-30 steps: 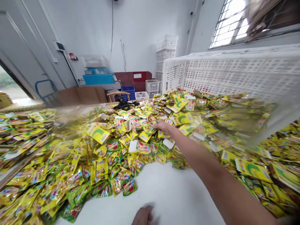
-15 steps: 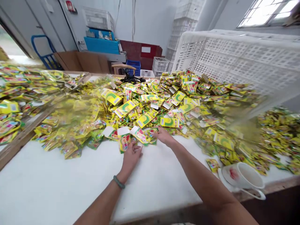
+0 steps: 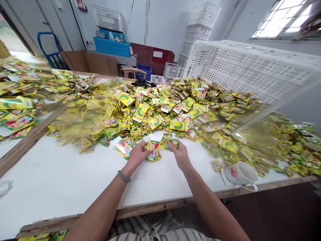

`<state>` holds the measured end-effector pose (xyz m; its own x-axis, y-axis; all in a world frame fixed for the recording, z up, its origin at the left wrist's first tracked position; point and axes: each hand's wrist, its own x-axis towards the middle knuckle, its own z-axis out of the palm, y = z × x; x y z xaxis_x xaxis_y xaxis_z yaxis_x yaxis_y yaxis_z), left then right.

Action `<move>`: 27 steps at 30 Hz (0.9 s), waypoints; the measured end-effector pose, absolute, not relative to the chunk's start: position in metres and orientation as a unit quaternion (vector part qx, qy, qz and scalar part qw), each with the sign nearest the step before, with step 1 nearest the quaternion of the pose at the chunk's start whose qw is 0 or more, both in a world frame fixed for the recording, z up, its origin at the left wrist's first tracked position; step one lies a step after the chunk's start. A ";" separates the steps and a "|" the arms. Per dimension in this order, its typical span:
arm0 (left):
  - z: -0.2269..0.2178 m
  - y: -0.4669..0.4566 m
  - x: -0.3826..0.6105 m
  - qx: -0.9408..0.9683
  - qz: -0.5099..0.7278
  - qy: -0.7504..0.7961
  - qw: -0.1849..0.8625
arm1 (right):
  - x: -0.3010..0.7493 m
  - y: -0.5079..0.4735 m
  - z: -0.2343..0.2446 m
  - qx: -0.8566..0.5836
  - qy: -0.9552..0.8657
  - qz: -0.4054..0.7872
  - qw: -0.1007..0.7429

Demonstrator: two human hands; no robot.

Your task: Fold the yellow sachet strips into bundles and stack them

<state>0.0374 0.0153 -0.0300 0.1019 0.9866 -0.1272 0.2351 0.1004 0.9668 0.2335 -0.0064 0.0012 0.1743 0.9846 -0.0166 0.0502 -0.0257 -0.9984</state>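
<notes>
My left hand (image 3: pixel 137 155), with a beaded bracelet at the wrist, pinches a small printed box (image 3: pixel 152 145) whose white flap stands open at the top. My right hand (image 3: pixel 181 154) is closed on a small yellow-green packet (image 3: pixel 173 144), just right of the box. Another box with a white flap (image 3: pixel 123 147) lies beside my left fingers. Behind both hands spreads a heap of yellow boxes (image 3: pixel 155 122) and small packets. What lies under my left palm is hidden.
A white mug (image 3: pixel 240 173) stands near the table's front edge at right. Behind it a large white plastic crate (image 3: pixel 233 72) is tipped over the heap. A wooden strip (image 3: pixel 32 137) crosses the white tabletop (image 3: pixel 62 187) at left, with more boxes beyond it.
My left hand has taken hold of a box and brought it beside the right hand. The right hand has drawn a packet back slightly from the heap. The view has shifted.
</notes>
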 end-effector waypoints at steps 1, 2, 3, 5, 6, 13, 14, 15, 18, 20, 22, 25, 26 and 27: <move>-0.024 0.012 0.035 0.578 0.360 0.543 0.491 | 0.235 -0.005 0.008 -0.561 -0.468 0.423 0.536; -0.019 0.008 0.033 0.593 0.347 0.531 0.497 | 0.236 -0.003 0.013 -0.562 -0.484 0.408 0.531; -0.014 0.003 0.032 0.598 0.342 0.516 0.509 | 0.236 -0.001 0.018 -0.564 -0.510 0.401 0.511; -0.009 -0.008 0.028 0.581 0.358 0.492 0.540 | 0.235 0.001 0.024 -0.565 -0.567 0.409 0.439; -0.008 -0.014 0.026 0.565 0.368 0.486 0.555 | 0.234 0.000 0.025 -0.564 -0.589 0.418 0.400; -0.015 -0.048 0.003 0.588 0.343 0.494 0.542 | 0.217 -0.006 0.027 -0.500 -0.721 0.408 0.254; -0.015 -0.051 0.002 0.581 0.342 0.484 0.558 | 0.214 -0.006 0.027 -0.495 -0.723 0.408 0.257; -0.014 -0.053 0.001 0.566 0.345 0.468 0.585 | 0.211 -0.006 0.026 -0.498 -0.714 0.413 0.267; -0.010 -0.059 0.002 0.498 0.352 0.420 0.673 | 0.198 -0.010 0.019 -0.527 -0.666 0.412 0.330; -0.007 -0.063 0.004 0.457 0.363 0.417 0.697 | 0.188 -0.017 0.012 -0.538 -0.654 0.389 0.362; -0.006 -0.068 0.006 0.421 0.382 0.436 0.697 | 0.180 -0.025 0.006 -0.533 -0.670 0.360 0.370; -0.008 -0.075 0.005 0.377 0.408 0.463 0.691 | 0.177 -0.035 0.003 -0.500 -0.723 0.331 0.342; -0.009 -0.077 0.004 0.367 0.412 0.463 0.693 | 0.178 -0.036 0.004 -0.483 -0.740 0.331 0.329; -0.010 -0.079 0.004 0.360 0.414 0.459 0.698 | 0.178 -0.037 0.004 -0.470 -0.753 0.334 0.318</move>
<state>0.0040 -0.0789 -0.0104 0.2347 0.9096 -0.3427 -0.2472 0.3968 0.8840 0.1784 -0.0369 0.0042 -0.3562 0.9199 0.1642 0.4960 0.3350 -0.8011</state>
